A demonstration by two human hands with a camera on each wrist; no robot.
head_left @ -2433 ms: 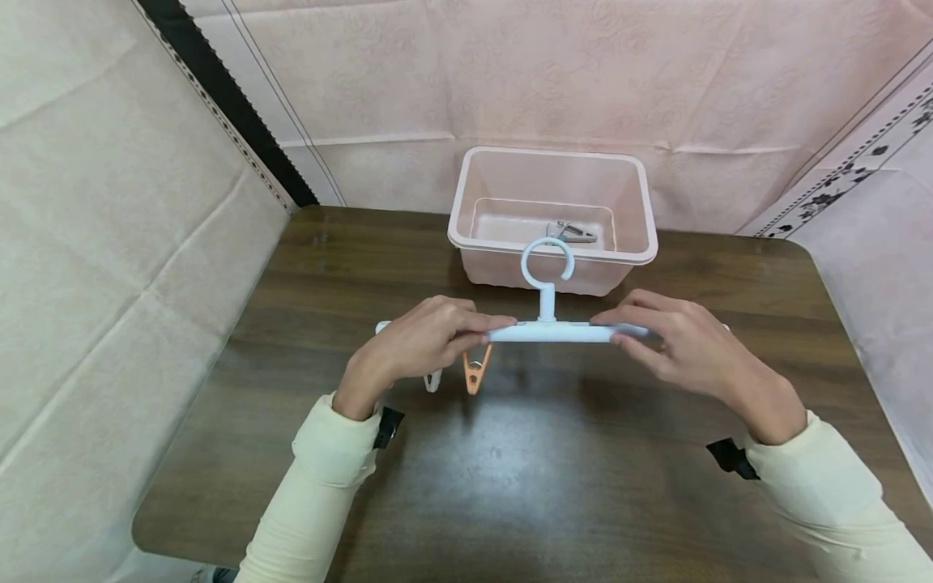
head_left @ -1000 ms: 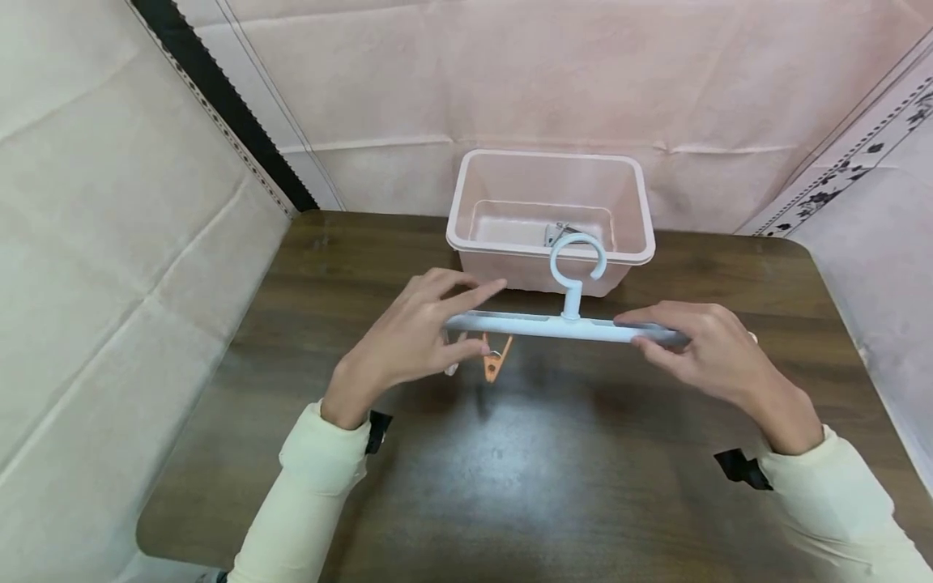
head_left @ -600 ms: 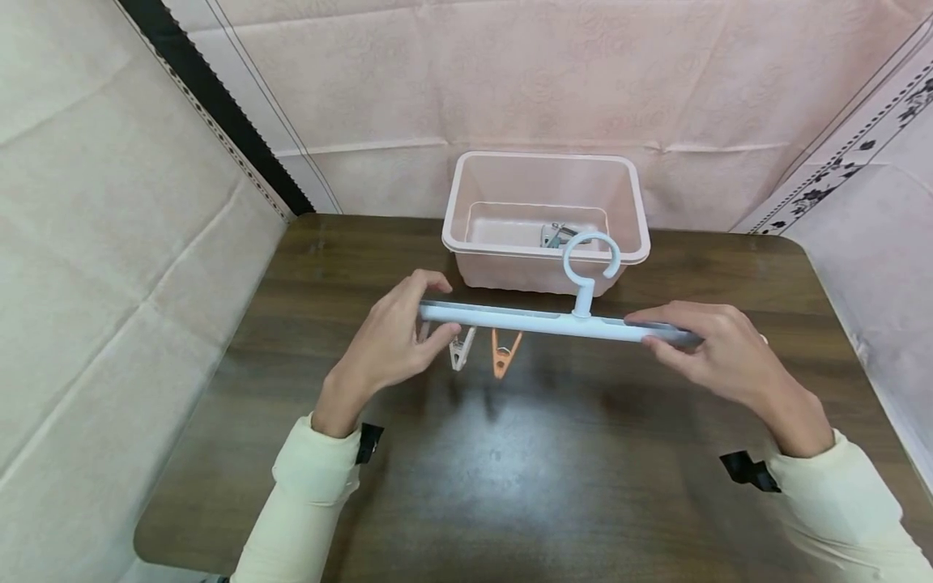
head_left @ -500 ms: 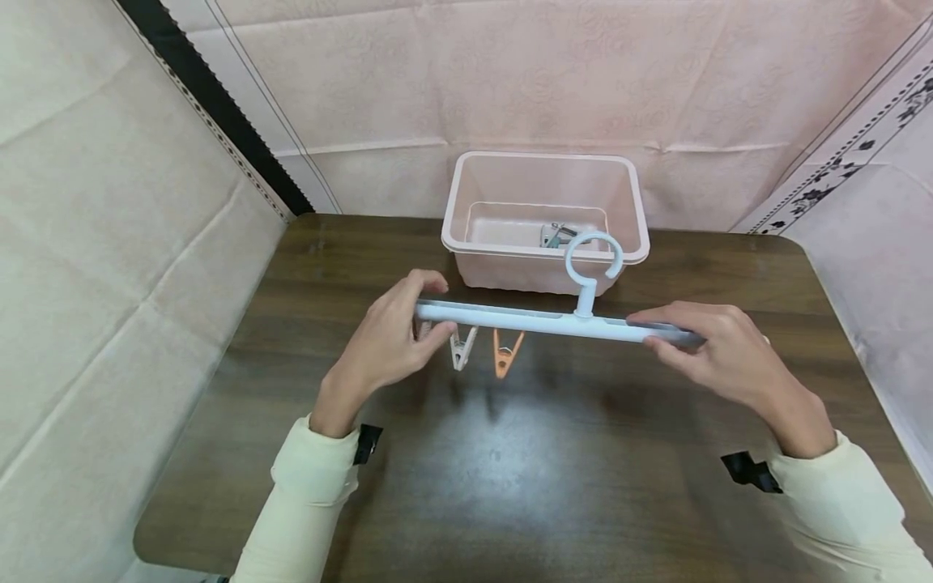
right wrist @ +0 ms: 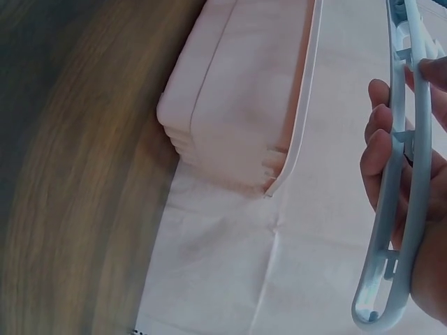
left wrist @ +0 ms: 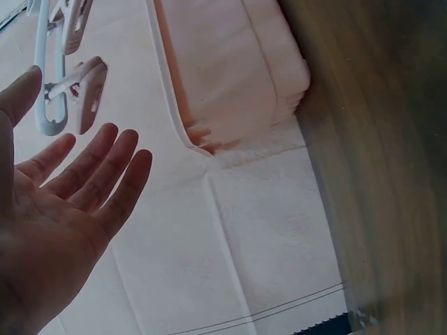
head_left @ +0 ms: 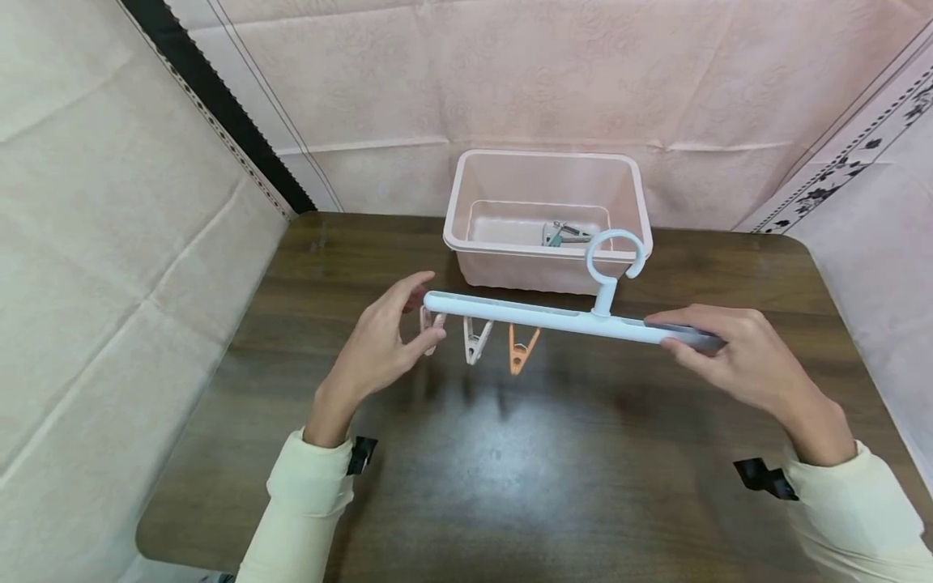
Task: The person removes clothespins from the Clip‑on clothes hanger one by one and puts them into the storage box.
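My right hand (head_left: 758,364) grips the right part of a light blue clip hanger (head_left: 510,312), thumb on the near side and fingers beyond. The hanger is raised over the table, left end slightly higher, its round hook (head_left: 604,298) pointing up. From its left half hang an orange clip (head_left: 517,363), a white clip (head_left: 472,353) and, at the very end, a pale pink clip (head_left: 428,344). Around that end, my left hand (head_left: 368,356) is spread with thumb and fingers apart. In the left wrist view its fingers (left wrist: 91,167) are extended below the pink clip (left wrist: 92,98).
A pink plastic basin (head_left: 525,271) stands at the back of the dark wooden table (head_left: 466,486). Inside it lie several small grey and teal clips (head_left: 564,235). Pale cloth (head_left: 568,73) hangs behind the table and along both sides.
Earlier both hands held the hanger bar. My left hand has let go and slid to its left end. The hanger has shifted right with my right hand, uncovering the white and pink clips.
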